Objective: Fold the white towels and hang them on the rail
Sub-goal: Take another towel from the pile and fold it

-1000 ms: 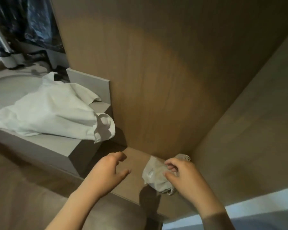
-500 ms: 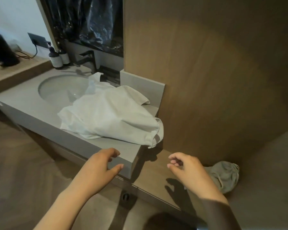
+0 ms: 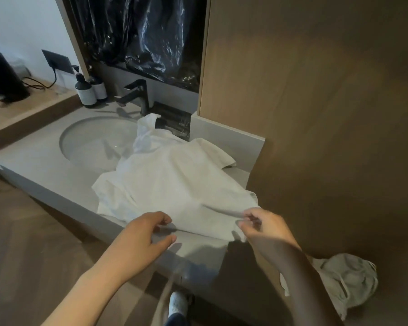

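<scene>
the white towel (image 3: 174, 184) lies rumpled on the right end of the grey counter (image 3: 45, 170). its near right corner droops over the counter's edge and its far end is bunched beside the basin (image 3: 92, 142). it looks soft, limp and light, a thing that will sag and crease wherever it is not held, and not at all fragile or slippery. the best hold is probably the near hem, one pinch at each corner, so that lifting lets it hang flat for the first fold.

the left hand (image 3: 141, 236) hovers over the near hem toward its left, thumb and fingers loosely curled with a clear gap between them and nothing in it. motion blur hides whether the fingertips touch the cloth. the right hand (image 3: 266, 227) is at the near right corner, thumb and forefinger drawn close together. a crease in the towel runs straight to them, so it seems to pinch the hem there.

lower right, a crumpled grey cloth (image 3: 346, 276) sits on a low wooden ledge, apart from the towel. farther off, a dark tap (image 3: 139, 95) stands behind the basin. no rail is in view.
</scene>
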`<state>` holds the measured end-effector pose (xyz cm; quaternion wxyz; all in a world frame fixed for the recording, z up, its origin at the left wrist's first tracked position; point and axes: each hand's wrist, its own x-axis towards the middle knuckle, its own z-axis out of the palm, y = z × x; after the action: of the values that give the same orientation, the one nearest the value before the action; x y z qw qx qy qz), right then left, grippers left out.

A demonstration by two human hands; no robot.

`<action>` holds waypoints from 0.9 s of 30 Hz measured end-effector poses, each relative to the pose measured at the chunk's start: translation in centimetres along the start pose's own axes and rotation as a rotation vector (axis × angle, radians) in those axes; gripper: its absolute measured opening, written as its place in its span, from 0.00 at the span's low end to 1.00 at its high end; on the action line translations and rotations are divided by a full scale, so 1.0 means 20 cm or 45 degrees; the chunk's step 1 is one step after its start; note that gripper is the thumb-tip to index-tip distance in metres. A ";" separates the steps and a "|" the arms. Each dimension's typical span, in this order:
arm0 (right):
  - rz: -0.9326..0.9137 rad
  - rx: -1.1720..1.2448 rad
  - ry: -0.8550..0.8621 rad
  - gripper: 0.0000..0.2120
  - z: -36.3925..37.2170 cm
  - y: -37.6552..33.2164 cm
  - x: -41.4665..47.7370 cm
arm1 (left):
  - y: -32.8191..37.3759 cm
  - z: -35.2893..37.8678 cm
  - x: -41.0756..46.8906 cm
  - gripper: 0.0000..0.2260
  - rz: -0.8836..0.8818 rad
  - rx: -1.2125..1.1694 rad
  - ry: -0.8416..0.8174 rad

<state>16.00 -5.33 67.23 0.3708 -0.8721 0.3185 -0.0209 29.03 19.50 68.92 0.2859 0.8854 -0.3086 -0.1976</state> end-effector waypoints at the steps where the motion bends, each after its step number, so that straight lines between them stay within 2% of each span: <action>1: 0.001 0.018 0.042 0.08 0.00 -0.03 0.08 | -0.01 -0.04 0.06 0.13 0.002 0.006 0.008; 4: 0.023 0.068 0.182 0.10 0.01 -0.13 0.30 | -0.05 -0.16 0.23 0.13 0.005 0.044 0.046; 7: -0.077 -0.058 0.258 0.11 0.04 -0.21 0.47 | -0.07 -0.27 0.40 0.12 0.001 0.084 0.072; 11: -0.064 -0.015 0.146 0.15 0.12 -0.30 0.70 | -0.10 -0.34 0.58 0.12 -0.010 0.135 0.100; 17: 0.206 0.036 -0.006 0.30 0.29 -0.39 0.94 | -0.21 -0.40 0.77 0.13 -0.003 0.070 0.050; 18: 0.211 0.052 0.024 0.26 0.32 -0.41 0.97 | -0.23 -0.42 0.81 0.13 0.003 0.054 0.038; 20: 0.145 0.064 0.162 0.11 0.35 -0.45 1.00 | -0.27 -0.45 0.90 0.13 0.029 0.026 0.007; 21: 0.109 0.078 0.243 0.17 0.36 -0.46 1.01 | -0.28 -0.47 0.95 0.12 0.054 0.021 -0.007; 22: 0.079 0.083 0.323 0.20 0.37 -0.47 1.01 | -0.29 -0.49 0.99 0.12 0.085 0.021 -0.017; 24: 0.046 0.098 0.473 0.13 0.37 -0.50 0.98 | -0.32 -0.54 1.07 0.12 0.151 0.024 -0.038; 27: 0.017 0.204 0.535 0.04 0.39 -0.58 0.88 | -0.33 -0.62 1.20 0.12 0.251 -0.009 -0.081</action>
<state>38.35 -4.49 65.75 0.3646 -0.8142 0.3917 -0.2250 55.91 12.68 70.09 0.2970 0.8431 -0.4023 -0.1978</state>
